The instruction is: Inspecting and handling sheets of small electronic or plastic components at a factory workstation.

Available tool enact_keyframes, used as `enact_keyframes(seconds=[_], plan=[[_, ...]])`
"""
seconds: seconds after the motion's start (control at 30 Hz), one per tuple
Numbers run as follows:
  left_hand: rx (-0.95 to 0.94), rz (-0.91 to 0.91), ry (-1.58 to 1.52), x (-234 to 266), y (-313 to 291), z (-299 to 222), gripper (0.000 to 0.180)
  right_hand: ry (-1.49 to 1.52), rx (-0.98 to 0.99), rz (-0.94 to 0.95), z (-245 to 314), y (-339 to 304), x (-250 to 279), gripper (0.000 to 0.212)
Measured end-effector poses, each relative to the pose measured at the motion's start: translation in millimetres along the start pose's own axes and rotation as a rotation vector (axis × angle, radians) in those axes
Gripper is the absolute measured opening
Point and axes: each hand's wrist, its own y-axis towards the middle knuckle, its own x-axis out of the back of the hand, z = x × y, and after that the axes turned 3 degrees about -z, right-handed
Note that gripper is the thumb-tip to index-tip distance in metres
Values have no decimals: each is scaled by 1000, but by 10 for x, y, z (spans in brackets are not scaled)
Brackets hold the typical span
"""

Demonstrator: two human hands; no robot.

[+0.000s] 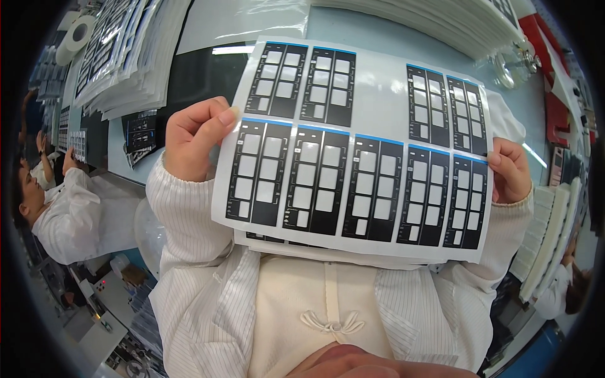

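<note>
Between my two hands a white sheet of black labels (pixel 380 101) is stretched out, tilted toward me. Its black rectangles have blue top edges and pale windows; one gap in the upper row is bare white. My left hand (pixel 194 135) pinches the left edge, thumb on top. At the right edge my right hand (pixel 509 169) pinches the sheet the same way, its fingers partly hidden behind it. Under the sheet's lower edge another printed sheet (pixel 265 238) peeks out, mostly covered.
A tall stack of printed sheets (pixel 126 57) stands at the far left, by a white roll (pixel 80 33). Another thick stack (pixel 435 28) lies at the back. A clear glass jar (pixel 513 66) stands at the right. A co-worker (pixel 69 208) sits at the left.
</note>
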Motion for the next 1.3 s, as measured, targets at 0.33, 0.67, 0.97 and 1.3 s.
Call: enact_keyframes(seconds=[0.33, 0.67, 0.97, 1.3], plan=[[-9, -4, -53, -36, 39, -25, 25, -25, -36, -18, 79, -25, -26, 22], [-13, 3, -8, 29, 61, -7, 22, -90, -97, 3, 168, -4, -48, 23], [-19, -1, 15, 33, 77, -7, 22, -157, -111, 28, 220, -3, -50, 21], [-67, 31, -4, -49, 115, -7, 27, -169, -129, 102, 181, 33, 42, 22]])
